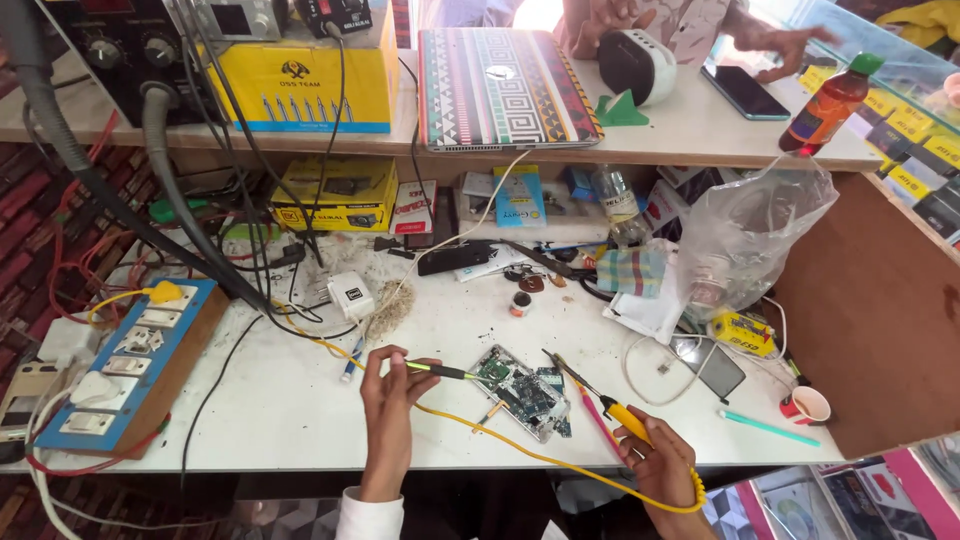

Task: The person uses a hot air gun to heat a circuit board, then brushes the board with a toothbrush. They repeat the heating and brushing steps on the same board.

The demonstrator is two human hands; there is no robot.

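Observation:
An opened phone with bare circuit boards [520, 388] lies on the white worktable [300, 400]. My left hand [388, 400] pinches a thin yellow-and-black probe [440, 371], whose tip rests on the phone's upper left corner. My right hand [657, 468] grips a yellow-handled soldering iron [600, 400] whose dark tip points up-left, just right of the board. A yellow cord [520, 452] runs from the iron across the table front.
A blue-edged switchboard [125, 365] sits at left with tangled cables. A clear plastic bag [745, 235], a dark phone [707, 365] and a small cup [808, 405] lie right. On the shelf above are a patterned laptop [500, 85], a yellow box [305, 85], a bottle [828, 105] and another person's hands [780, 42].

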